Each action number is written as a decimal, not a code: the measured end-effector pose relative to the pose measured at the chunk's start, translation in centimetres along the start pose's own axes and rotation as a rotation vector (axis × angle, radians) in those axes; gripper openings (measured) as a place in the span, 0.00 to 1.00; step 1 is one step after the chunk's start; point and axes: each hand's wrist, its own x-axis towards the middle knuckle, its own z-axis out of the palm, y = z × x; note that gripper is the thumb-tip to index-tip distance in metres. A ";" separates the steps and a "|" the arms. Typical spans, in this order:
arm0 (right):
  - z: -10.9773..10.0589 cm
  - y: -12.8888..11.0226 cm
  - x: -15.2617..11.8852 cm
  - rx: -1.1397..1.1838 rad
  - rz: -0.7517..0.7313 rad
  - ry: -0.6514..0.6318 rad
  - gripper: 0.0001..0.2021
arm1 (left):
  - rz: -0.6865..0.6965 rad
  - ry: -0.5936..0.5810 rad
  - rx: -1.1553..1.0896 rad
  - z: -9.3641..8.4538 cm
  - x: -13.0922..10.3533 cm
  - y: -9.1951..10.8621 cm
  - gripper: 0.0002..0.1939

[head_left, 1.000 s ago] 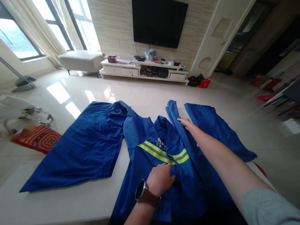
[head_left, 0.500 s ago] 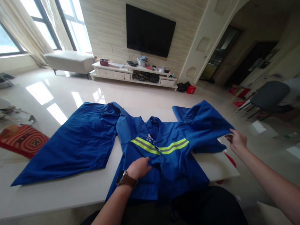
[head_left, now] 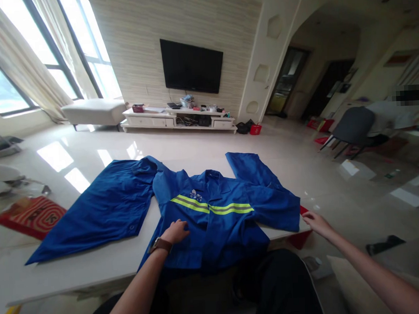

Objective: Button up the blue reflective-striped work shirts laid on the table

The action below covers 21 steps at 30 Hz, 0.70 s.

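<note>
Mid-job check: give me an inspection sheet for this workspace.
Surface: white table, partly covered by blue clothing.
Job's things: reflective-striped blue jacket, front up; blue garment at left; blue cloth beyond the jacket's right-hand sleeve.
Clutter: red patterned bag beside the left garment.
Grippers: bare left hand at the jacket front; bare right hand by the sleeve's end, contact unclear.
Cables: possible tangle in the TV stand.
Surroundings: wall television, white bench, grey chair, person partly visible.

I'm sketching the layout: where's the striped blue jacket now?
In the head view, the jacket lies at lower centre on the white table, the left hand over it and the right hand beside one sleeve.
</note>
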 end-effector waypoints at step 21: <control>15.2 -18.2 15.2 -0.638 -0.583 -0.160 0.17 | 0.057 0.401 0.190 -12.3 20.8 -8.0 0.24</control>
